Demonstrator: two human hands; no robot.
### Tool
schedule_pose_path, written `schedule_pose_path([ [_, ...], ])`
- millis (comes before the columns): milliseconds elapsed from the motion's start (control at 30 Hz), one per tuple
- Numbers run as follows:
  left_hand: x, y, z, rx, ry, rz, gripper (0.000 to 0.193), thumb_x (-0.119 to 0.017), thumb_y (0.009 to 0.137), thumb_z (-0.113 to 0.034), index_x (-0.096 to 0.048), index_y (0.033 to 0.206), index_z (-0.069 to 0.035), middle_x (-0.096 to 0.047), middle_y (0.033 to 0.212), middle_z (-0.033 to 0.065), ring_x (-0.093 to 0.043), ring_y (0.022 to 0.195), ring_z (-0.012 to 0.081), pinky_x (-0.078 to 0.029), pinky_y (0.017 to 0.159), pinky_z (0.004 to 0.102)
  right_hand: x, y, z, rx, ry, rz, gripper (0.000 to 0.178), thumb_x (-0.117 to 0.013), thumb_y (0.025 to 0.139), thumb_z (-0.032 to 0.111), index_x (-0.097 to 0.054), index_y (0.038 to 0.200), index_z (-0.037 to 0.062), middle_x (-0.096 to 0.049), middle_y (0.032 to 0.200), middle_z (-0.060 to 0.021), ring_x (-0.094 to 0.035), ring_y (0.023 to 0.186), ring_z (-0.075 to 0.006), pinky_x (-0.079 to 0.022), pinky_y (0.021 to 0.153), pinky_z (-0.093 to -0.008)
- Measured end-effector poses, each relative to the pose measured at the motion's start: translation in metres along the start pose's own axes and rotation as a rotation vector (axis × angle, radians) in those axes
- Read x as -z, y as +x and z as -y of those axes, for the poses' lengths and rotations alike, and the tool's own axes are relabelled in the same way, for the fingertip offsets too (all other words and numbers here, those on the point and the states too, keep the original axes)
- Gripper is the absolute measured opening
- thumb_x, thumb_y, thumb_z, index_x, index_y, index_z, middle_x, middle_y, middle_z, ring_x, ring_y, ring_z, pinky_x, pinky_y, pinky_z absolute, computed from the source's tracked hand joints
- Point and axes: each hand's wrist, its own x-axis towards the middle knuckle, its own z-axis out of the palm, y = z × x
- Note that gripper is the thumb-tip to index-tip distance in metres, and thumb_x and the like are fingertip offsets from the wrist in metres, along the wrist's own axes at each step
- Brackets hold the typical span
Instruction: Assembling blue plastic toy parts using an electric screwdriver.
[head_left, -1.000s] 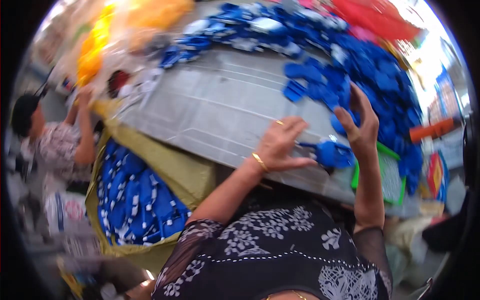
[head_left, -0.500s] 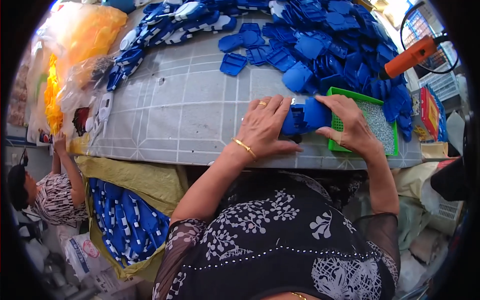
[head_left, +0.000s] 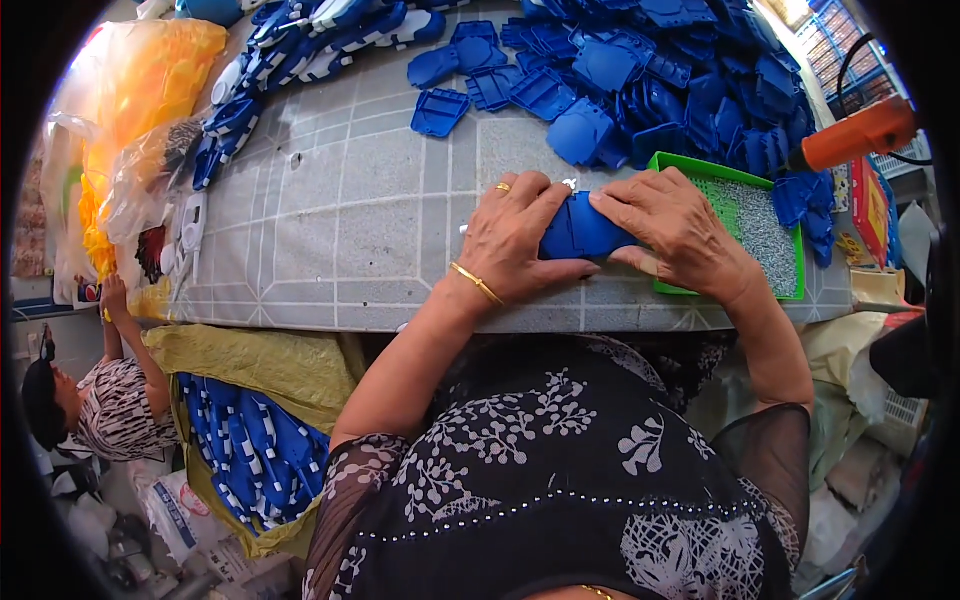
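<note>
A blue plastic casing (head_left: 585, 232) lies on the table between my two hands, just left of the green tray. My left hand (head_left: 512, 230) grips its left side, thumb along the near edge. At the casing's right side, my right hand (head_left: 680, 228) holds on with bent fingers on top and the thumb at the near edge. A small white tip (head_left: 571, 186) shows at the casing's far edge. My fingers hide much of the casing, including its underside.
A green tray (head_left: 798, 250) holds small silvery pieces. Blue plastic covers (head_left: 610, 60) are heaped behind; blue-and-white casings (head_left: 330, 45) lie far left. An orange power tool (head_left: 860, 135) hangs at right. A sack (head_left: 260, 355) of casings stands near left, by another person (head_left: 120, 400).
My right hand has moved left, bringing the blue cover over the part in my left hand; the open inside seen before is now covered. The view has shifted slightly.
</note>
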Motion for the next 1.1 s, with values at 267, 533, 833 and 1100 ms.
schedule_pose_path([
  [267, -0.001, -0.003, 0.004, -0.012, -0.045, -0.01, 0.076, -0.089, 0.066, -0.041, -0.061, 0.123, 0.0, -0.059, 0.112, 0.0174, -0.058, 0.102, 0.0402, -0.049, 0.089, 0.0474, 0.003, 0.005, 0.001, 0.047, -0.082, 0.032, 0.059, -0.084, 0.074, 0.024, -0.063, 0.127, 0.0068, -0.064, 0.113, -0.0103, -0.061, 0.107, -0.0294, -0.048, 0.093, -0.0457],
  [533, -0.002, 0.01, 0.002, -0.091, -0.029, -0.002, 0.073, -0.085, 0.071, -0.041, -0.059, 0.125, 0.001, -0.057, 0.109, 0.0182, -0.058, 0.098, 0.041, -0.049, 0.085, 0.0475, 0.001, 0.007, -0.001, 0.061, -0.122, 0.044, 0.067, -0.086, 0.069, 0.024, -0.062, 0.129, 0.0047, -0.064, 0.121, -0.0104, -0.061, 0.109, -0.0291, -0.045, 0.097, -0.0459],
  [833, 0.006, 0.004, -0.017, 0.006, 0.023, 0.019, 0.07, -0.089, 0.07, -0.037, -0.064, 0.124, 0.0, -0.062, 0.111, 0.0194, -0.062, 0.099, 0.0408, -0.051, 0.088, 0.0471, 0.024, -0.034, 0.002, -0.116, -0.099, -0.593, 0.051, -0.08, 0.08, 0.012, -0.06, 0.126, 0.0019, -0.062, 0.129, -0.0148, -0.06, 0.117, -0.0318, -0.044, 0.101, -0.0434],
  [1100, 0.002, 0.004, -0.015, 0.0, 0.007, 0.047, 0.07, -0.088, 0.069, -0.035, -0.062, 0.125, 0.0, -0.061, 0.112, 0.0171, -0.061, 0.101, 0.0397, -0.051, 0.088, 0.0471, 0.059, -0.072, -0.092, -0.569, 0.515, -1.168, 0.073, -0.079, 0.091, 0.033, -0.044, 0.146, 0.0004, -0.059, 0.133, -0.013, -0.059, 0.119, -0.0204, -0.046, 0.101, -0.0342],
])
